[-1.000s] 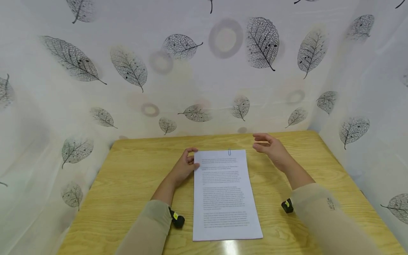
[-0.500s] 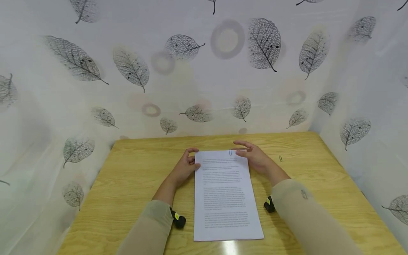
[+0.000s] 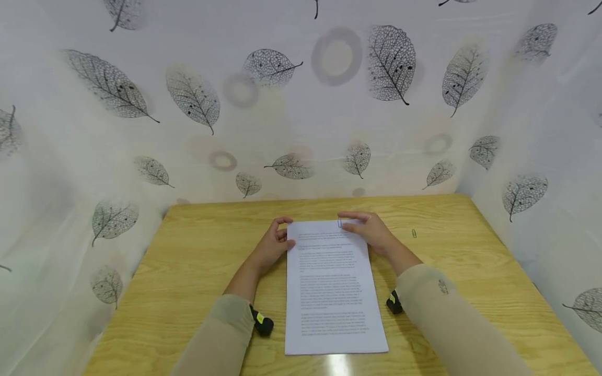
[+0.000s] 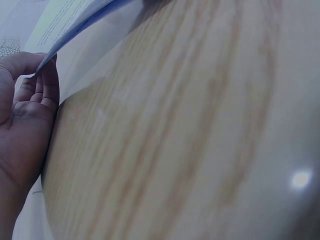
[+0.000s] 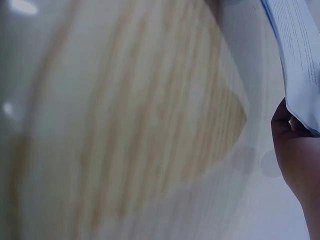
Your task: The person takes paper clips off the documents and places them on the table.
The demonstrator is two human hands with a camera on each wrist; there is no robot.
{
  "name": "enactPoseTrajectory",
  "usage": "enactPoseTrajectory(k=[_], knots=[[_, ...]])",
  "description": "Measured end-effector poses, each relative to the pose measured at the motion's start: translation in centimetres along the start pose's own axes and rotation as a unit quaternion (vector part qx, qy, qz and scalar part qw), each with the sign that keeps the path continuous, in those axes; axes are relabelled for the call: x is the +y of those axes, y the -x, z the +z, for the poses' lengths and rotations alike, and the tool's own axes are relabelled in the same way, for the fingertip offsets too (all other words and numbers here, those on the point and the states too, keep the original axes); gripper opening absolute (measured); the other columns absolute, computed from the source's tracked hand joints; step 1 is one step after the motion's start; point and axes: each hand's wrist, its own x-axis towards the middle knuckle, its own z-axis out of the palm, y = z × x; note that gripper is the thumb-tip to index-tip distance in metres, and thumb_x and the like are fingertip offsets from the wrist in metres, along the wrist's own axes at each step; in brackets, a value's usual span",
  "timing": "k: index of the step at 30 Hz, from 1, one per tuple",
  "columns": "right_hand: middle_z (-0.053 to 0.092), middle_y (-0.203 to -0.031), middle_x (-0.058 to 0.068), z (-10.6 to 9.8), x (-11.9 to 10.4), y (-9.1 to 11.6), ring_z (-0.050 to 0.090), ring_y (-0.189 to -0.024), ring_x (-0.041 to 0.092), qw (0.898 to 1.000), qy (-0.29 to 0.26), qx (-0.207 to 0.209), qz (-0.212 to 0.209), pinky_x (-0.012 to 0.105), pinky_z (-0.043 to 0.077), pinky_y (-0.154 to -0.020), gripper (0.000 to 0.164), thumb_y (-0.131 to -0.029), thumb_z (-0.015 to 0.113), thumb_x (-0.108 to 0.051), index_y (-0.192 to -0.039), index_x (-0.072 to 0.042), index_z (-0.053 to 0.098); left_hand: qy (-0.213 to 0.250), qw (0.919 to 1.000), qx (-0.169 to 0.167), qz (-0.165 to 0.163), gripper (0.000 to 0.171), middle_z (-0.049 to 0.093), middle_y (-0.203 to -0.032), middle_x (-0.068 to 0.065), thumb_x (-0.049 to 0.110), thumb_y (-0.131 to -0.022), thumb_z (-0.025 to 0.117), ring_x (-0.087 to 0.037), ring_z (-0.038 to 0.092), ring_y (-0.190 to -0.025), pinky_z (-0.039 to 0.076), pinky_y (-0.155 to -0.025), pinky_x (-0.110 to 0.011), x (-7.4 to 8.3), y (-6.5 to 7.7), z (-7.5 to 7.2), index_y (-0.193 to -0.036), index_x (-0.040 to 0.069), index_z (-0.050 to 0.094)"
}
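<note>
A stack of printed paper (image 3: 329, 292) lies lengthwise in front of me, a blue paper clip (image 3: 339, 223) on its top edge right of centre. My left hand (image 3: 270, 250) holds the stack's top left corner, thumb on the front sheet. The left wrist view shows the paper's edge (image 4: 65, 37) pinched between thumb and fingers. At the top right, my right hand (image 3: 377, 235) pinches at the blue clip, index fingertip at its upper end and thumb beside it. In the right wrist view some fingers are hidden behind the paper (image 5: 300, 60).
A green paper clip (image 3: 414, 233) lies on the wooden table (image 3: 197, 271) to the right of my right hand. Leaf-patterned white curtains (image 3: 301, 115) enclose the table at the back and both sides.
My right hand has moved left from beyond the stack to the blue clip, its index finger and thumb closing in on it. The green clip has come into sight. The left hand stays put.
</note>
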Motion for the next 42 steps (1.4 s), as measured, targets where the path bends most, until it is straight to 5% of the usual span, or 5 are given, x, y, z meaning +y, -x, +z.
enactPoseTrajectory(k=[7,14,18,23,42], knots=[[0.062,-0.158,0.011,0.2,-0.1,-0.1,0.077,-0.104,0.023,0.994,0.099,0.03,-0.02,0.029,0.062,-0.08,0.049,-0.094,0.086,-0.024,-0.142,-0.022,0.073,0.001,1.0,0.009,-0.003,0.062,0.064,-0.148,-0.023,-0.009,-0.104,0.059,-0.02,0.068,-0.113,0.057,-0.092,-0.031,-0.2,0.0,0.1,-0.155,0.02,0.04],[0.058,-0.163,0.006,0.6,-0.4,0.1,0.06,-0.141,0.032,0.98,0.186,0.048,-0.049,0.039,0.054,-0.106,0.046,-0.095,0.085,-0.024,-0.14,-0.026,0.074,-0.001,0.9999,0.01,-0.005,0.061,0.064,-0.149,-0.022,-0.009,-0.103,0.06,-0.021,0.068,-0.114,0.056,-0.093,-0.032,-0.1,0.0,0.2,-0.153,0.021,0.041],[0.057,-0.163,0.009,1.0,-0.9,0.4,0.054,-0.149,0.036,0.978,0.195,0.053,-0.05,0.053,0.047,-0.118,0.046,-0.096,0.084,-0.022,-0.141,-0.022,0.073,-0.003,0.9999,0.01,-0.01,0.061,0.064,-0.149,-0.021,-0.008,-0.104,0.06,-0.021,0.068,-0.114,0.056,-0.093,-0.032,0.0,0.1,0.2,-0.154,0.022,0.041],[0.061,-0.16,0.01,1.1,-1.0,0.3,0.048,-0.155,0.037,0.975,0.205,0.061,-0.057,0.057,0.037,-0.128,0.045,-0.096,0.084,-0.022,-0.14,-0.018,0.074,-0.007,0.9998,0.011,-0.013,0.061,0.064,-0.149,-0.019,-0.007,-0.104,0.06,-0.022,0.068,-0.115,0.056,-0.093,-0.032,-0.1,0.0,0.1,-0.154,0.023,0.041],[0.061,-0.159,0.01,1.3,-1.1,0.2,0.05,-0.153,0.036,0.98,0.182,0.079,-0.03,0.056,0.038,-0.127,0.044,-0.093,0.088,-0.026,-0.135,-0.019,0.077,-0.008,0.9999,0.007,-0.01,0.061,0.064,-0.147,-0.02,-0.007,-0.105,0.059,-0.021,0.067,-0.113,0.055,-0.093,-0.031,-0.1,0.0,0.2,-0.154,0.023,0.04]])
